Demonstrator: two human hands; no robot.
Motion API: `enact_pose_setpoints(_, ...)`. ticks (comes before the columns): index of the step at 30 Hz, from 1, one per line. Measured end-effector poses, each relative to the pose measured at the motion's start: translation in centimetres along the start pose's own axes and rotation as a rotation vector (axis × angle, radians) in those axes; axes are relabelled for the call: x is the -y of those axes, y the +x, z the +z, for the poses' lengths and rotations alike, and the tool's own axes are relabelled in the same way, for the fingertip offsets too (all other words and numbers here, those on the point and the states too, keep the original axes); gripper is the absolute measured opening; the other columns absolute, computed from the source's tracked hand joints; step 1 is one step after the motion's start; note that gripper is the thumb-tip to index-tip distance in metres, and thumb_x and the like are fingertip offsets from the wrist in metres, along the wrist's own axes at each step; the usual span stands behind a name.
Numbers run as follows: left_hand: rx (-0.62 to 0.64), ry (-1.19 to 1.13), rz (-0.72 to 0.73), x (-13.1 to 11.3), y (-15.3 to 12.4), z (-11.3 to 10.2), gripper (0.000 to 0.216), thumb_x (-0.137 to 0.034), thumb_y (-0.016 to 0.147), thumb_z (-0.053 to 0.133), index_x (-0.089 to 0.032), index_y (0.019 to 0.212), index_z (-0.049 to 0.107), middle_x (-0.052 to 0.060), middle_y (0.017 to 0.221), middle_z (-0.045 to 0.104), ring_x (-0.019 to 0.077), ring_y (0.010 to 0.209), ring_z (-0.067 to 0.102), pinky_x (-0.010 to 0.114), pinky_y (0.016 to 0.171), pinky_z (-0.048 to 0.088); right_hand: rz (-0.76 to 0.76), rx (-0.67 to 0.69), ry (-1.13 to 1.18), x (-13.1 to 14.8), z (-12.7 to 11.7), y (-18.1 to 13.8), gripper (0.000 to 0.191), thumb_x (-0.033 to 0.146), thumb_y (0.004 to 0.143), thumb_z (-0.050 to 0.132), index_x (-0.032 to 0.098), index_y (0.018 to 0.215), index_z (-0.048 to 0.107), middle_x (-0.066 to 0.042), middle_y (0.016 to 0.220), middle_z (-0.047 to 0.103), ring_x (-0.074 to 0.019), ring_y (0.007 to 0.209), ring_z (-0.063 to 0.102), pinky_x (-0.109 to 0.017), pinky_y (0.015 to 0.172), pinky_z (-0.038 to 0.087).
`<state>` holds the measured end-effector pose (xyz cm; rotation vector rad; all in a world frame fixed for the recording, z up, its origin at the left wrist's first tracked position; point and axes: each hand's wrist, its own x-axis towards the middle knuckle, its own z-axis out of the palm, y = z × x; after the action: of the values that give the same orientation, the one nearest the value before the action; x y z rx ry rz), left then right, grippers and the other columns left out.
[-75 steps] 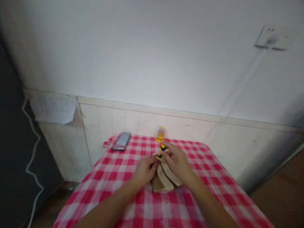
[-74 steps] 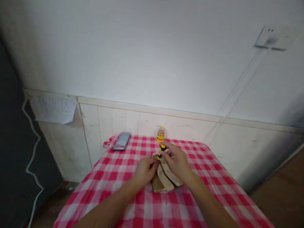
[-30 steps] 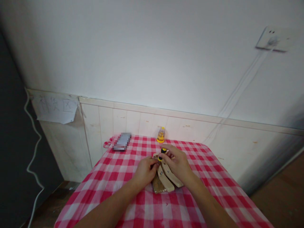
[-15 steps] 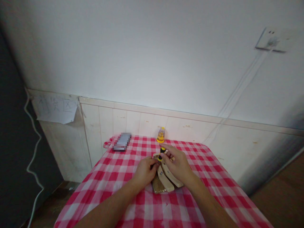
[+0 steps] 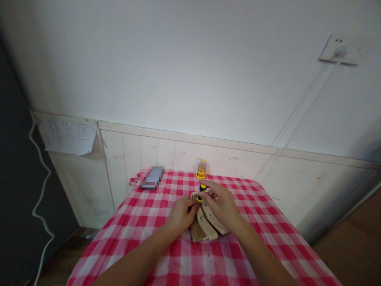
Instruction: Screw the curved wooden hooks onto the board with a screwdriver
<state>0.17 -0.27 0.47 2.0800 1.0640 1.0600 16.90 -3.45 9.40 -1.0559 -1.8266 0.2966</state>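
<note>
My right hand (image 5: 220, 202) is closed around a short black and yellow screwdriver (image 5: 203, 188), its index finger near the yellow end cap. The tool points down at a wooden piece made of pale curved slats (image 5: 207, 226) with dark screw heads and a brown board (image 5: 196, 231) at its left. My left hand (image 5: 181, 214) is closed at the upper left of that piece, fingertips by the screwdriver's lower end. What its fingertips pinch is hidden. The screwdriver's tip cannot be seen.
A yellow-based clear case (image 5: 201, 170) stands at the table's back by the wall. A phone-like device (image 5: 152, 178), partly pixelated, lies at the back left. A red and white checked cloth (image 5: 184, 262) covers the table. Wall socket (image 5: 339, 51) with cords is at upper right.
The view has shifted very slightly. My right fingers have moved a little on the screwdriver, which stands in nearly the same place. My left hand stays where it was.
</note>
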Motion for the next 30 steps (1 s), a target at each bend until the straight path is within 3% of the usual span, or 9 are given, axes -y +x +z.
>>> enact_pose_setpoints(9, 0.003, 0.007, -0.002, -0.05, -0.01, -0.04, 0.023, -0.040, 0.102, 0.065, -0.017, 0.102, 0.070, 0.004, 0.101, 0.071, 0.0196, 0.093, 0.069, 0.041, 0.086, 0.059, 0.012, -0.014, -0.006, -0.05, 0.03, 0.05, 0.032, 0.026, 0.089, 0.070, 0.027, 0.121, 0.077, -0.005, 0.093, 0.081, -0.0209, 0.075, 0.073, -0.036, 0.077, 0.060)
enact_pose_setpoints(13, -0.002, 0.000, 0.013, -0.05, 0.00, -0.03, 0.022, -0.038, 0.103, 0.063, -0.017, 0.100, 0.070, 0.004, 0.100, 0.071, 0.0198, 0.094, 0.069, 0.042, 0.088, 0.058, 0.018, -0.013, 0.010, 0.05, 0.05, -0.01, 0.031, 0.027, 0.089, 0.070, 0.027, 0.119, 0.077, -0.003, 0.084, 0.079, -0.0196, 0.067, 0.070, -0.033, 0.069, 0.059)
enact_pose_setpoints(30, -0.005, 0.024, -0.001, -0.31, -0.04, -0.09, 0.023, -0.039, 0.103, 0.063, -0.018, 0.100, 0.071, 0.004, 0.098, 0.071, 0.0201, 0.095, 0.069, 0.042, 0.089, 0.058, 0.026, -0.015, 0.025, -0.02, 0.14, -0.01, 0.030, 0.029, 0.088, 0.072, 0.025, 0.117, 0.077, -0.004, 0.085, 0.078, -0.0189, 0.066, 0.068, -0.031, 0.065, 0.056)
